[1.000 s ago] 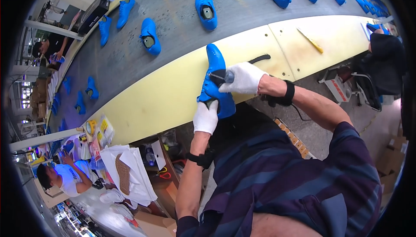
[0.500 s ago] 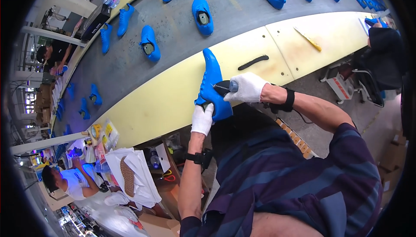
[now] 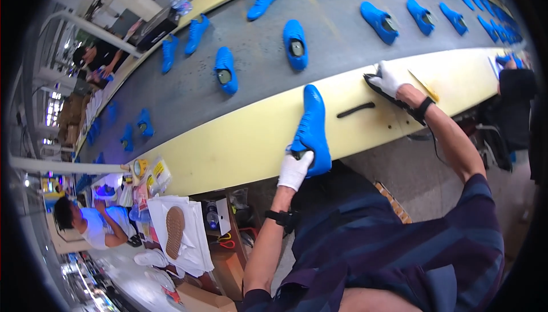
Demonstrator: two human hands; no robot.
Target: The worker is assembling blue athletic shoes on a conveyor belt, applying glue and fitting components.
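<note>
A bright blue lace-up shoe [image 3: 313,126] is tilted at the near edge of the pale yellow work surface, toe pointing away. My left hand [image 3: 294,170], in a white knit glove, grips it at the ankle opening, the fingers partly hidden inside. Farther right, my gloved right hand [image 3: 390,79] is low over the yellow surface, closed on a dark pointed tool [image 3: 372,81] that it mostly covers. Between the shoe and that hand lies a curved black strip [image 3: 355,110]. A thin tool with a yellow handle [image 3: 425,88] rests just beyond my right wrist.
Several blue shoes, one of them here [image 3: 295,46], stand on the grey conveyor belt [image 3: 257,49] ahead. At left are a tape roll [image 3: 140,167], white sheets [image 3: 194,238] and a brown sole [image 3: 174,232]. Other people sit at left and far right.
My right hand has left the shoe and moved right and away with the dark tool. My left hand still holds the shoe. The whole view has shifted, with the scene now farther right and lower.
</note>
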